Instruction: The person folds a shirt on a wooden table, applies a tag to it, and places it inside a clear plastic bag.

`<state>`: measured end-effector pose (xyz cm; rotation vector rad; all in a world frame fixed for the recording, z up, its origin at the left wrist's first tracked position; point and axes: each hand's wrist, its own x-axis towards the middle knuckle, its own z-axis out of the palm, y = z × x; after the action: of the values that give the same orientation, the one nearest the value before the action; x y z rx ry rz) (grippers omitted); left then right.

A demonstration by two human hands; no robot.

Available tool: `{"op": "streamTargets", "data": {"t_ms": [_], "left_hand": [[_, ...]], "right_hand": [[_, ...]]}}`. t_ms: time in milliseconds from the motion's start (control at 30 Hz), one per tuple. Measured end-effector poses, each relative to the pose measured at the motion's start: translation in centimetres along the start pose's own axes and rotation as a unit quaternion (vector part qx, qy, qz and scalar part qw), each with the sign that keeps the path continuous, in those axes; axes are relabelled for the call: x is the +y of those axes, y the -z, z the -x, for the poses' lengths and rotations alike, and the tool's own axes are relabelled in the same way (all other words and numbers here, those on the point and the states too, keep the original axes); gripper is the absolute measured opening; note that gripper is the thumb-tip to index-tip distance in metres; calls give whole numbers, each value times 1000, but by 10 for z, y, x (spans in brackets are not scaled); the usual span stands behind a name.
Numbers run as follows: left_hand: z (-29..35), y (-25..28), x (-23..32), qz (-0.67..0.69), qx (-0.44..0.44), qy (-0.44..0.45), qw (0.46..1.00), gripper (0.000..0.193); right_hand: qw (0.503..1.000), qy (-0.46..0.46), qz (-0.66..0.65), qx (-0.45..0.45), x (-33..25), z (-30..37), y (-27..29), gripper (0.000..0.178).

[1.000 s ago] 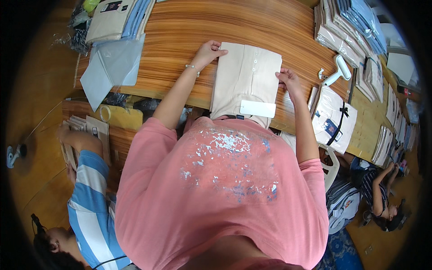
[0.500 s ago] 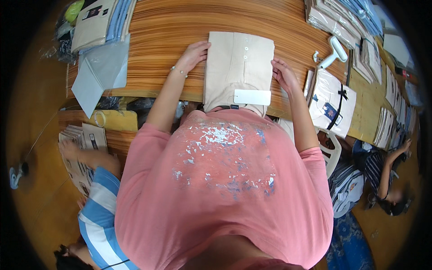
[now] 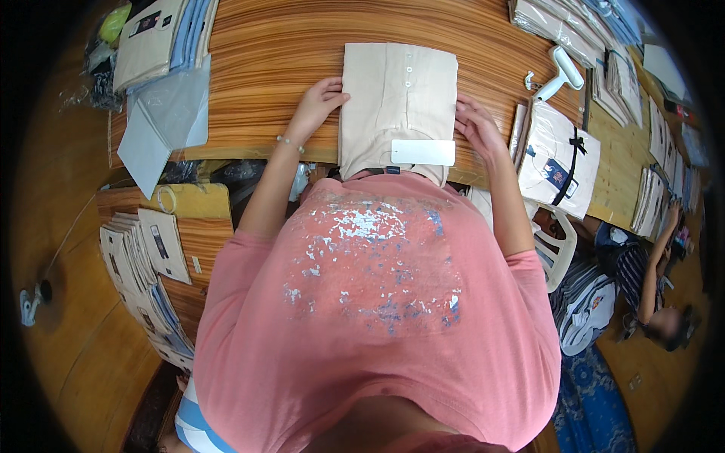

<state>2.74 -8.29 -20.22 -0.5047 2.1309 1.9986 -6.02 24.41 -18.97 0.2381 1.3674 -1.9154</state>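
Note:
A folded cream buttoned shirt (image 3: 377, 87) lies on the wooden table in front of me, its collar toward my body. A blank-looking white tag (image 3: 423, 152) hangs on a string near the collar. My left hand (image 3: 320, 103) is at the shirt's left edge, fingers loosely bent and apart, the tips touching or nearly touching the cloth. At the opposite edge, my right hand (image 3: 479, 128) has its fingers extended against the side of the shirt. Neither hand visibly grips the fabric.
Stacked packed shirts (image 3: 147, 45) and clear plastic sheets (image 3: 180, 94) lie at left. On the right are a white lint roller (image 3: 560, 74), a bagged shirt (image 3: 555, 162) and more stacks (image 3: 555, 30). A white chair (image 3: 557, 249) stands below; another person (image 3: 642, 275) works at far right.
Both hands have shifted slightly toward me along the shirt's edges. At lower left, the person in the blue-and-white striped sleeve has drawn back from the shirt pile.

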Motion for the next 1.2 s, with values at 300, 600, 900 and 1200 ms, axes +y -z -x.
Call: {"op": "streamTargets", "data": {"t_ms": [300,600,900,1200], "left_hand": [[88,3,-42,-1,-175,184,967,16],[113,-15,-42,-25,-86,135,987,19],[93,-49,-13,-406,-106,-354,836,30],[70,-88,27,-240,-120,-231,935,19]], "right_hand": [[974,-92,205,31,34,60,2,20],[967,-4,236,94,51,68,-19,16],[983,0,161,82,-1,90,-18,46],[985,-18,167,-25,-30,76,-21,23]]}}
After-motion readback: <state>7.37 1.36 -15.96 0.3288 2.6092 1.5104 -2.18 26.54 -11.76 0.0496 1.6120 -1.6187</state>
